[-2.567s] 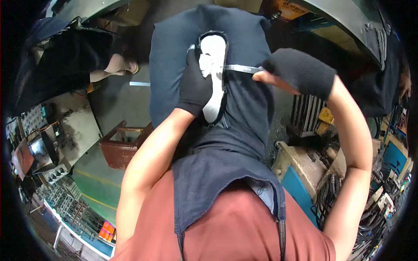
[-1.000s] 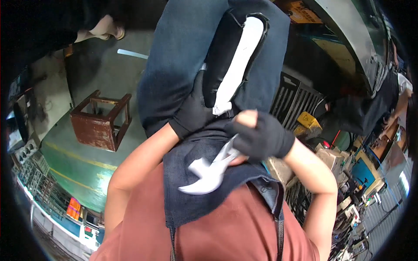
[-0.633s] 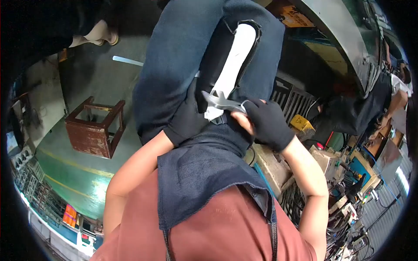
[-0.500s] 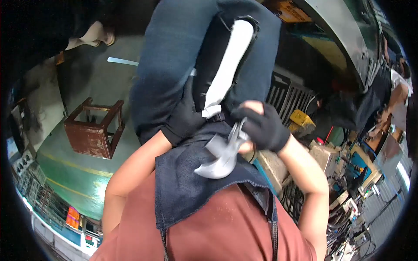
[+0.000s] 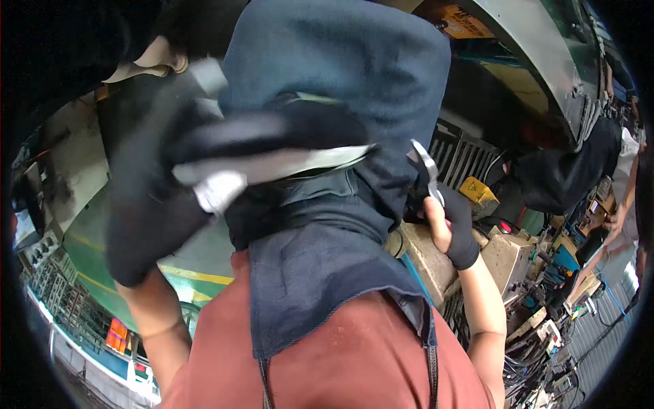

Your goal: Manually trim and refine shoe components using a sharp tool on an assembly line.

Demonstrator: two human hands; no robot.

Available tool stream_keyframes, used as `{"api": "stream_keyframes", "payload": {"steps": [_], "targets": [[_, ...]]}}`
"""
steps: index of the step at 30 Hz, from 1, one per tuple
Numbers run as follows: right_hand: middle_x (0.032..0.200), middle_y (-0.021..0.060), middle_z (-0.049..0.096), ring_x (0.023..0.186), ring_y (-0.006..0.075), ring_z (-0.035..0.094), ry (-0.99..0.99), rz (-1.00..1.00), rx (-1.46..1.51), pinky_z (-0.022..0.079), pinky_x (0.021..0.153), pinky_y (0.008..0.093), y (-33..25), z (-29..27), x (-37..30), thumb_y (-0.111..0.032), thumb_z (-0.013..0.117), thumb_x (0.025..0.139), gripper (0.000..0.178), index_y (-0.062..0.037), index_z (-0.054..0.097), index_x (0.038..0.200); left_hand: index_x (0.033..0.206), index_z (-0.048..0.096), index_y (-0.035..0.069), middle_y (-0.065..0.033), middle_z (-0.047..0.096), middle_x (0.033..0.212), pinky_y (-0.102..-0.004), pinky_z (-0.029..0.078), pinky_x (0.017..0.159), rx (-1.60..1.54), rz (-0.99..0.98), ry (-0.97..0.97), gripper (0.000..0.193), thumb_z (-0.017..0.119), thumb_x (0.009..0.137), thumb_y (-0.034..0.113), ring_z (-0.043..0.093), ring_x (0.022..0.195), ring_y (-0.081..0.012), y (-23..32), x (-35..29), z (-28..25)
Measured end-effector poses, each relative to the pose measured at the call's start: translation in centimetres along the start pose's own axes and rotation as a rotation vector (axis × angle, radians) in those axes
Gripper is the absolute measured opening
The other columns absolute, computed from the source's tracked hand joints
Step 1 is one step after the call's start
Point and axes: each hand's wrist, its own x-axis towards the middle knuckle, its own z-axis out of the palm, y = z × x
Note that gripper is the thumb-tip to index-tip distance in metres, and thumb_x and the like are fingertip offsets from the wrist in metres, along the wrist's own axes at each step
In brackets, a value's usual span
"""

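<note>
The head view was filled by the person's raised knee in dark blue trousers [image 5: 340,88], and places are given here from that knee. Just left of it, the gloved left hand [image 5: 157,198] was seen large and smeared by motion, its fingers closed on a long black-and-white part [image 5: 272,160] lying across the knee. Just right of the knee, the gloved right hand [image 5: 449,228] was clenched around the handle of a pair of metal pliers [image 5: 426,170], whose tips pointed up and stood apart from the part. As a judgement, the work on the part looked unfinished, since the tool was held off it and nothing was gripped in its tips. Much could not be made out: the part's shape and ends were blurred, the left fingers were smeared, and the pliers' handle was hidden in the glove. Right of the knee, a cluttered bench [image 5: 504,259] was partly cut off.
</note>
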Motion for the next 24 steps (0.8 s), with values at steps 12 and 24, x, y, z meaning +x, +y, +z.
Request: {"api": "stream_keyframes", "payload": {"steps": [12,24], "targets": [[0.077,0.0152,0.051,0.071,0.0271,0.052,-0.281,0.012,0.018,0.042,0.068,0.0364,-2.0,-2.8,3.7,-0.030,0.048,0.099,0.034,0.0012,0.055,0.088,0.146,0.034,-0.002,-0.0243,0.043,0.145,-0.0363,0.031,0.113,-0.356,-0.179,0.078,0.066,0.065,0.089,0.011,0.040,0.137,-0.0277,-4.9,1.5,14.7],[0.076,0.0113,0.060,0.064,0.0302,0.061,-0.066,-0.770,-0.819,0.050,0.060,0.0370,-0.1,-4.0,11.5,-0.035,0.060,0.093,0.030,-0.0055,0.059,0.088,0.150,0.006,-0.007,-0.0269,0.024,0.151,-0.0405,0.024,0.115,-0.304,-0.309,0.280,0.072,0.043,0.102,0.032,0.030,0.139,-0.0359,-4.3,4.7,16.5]]}}
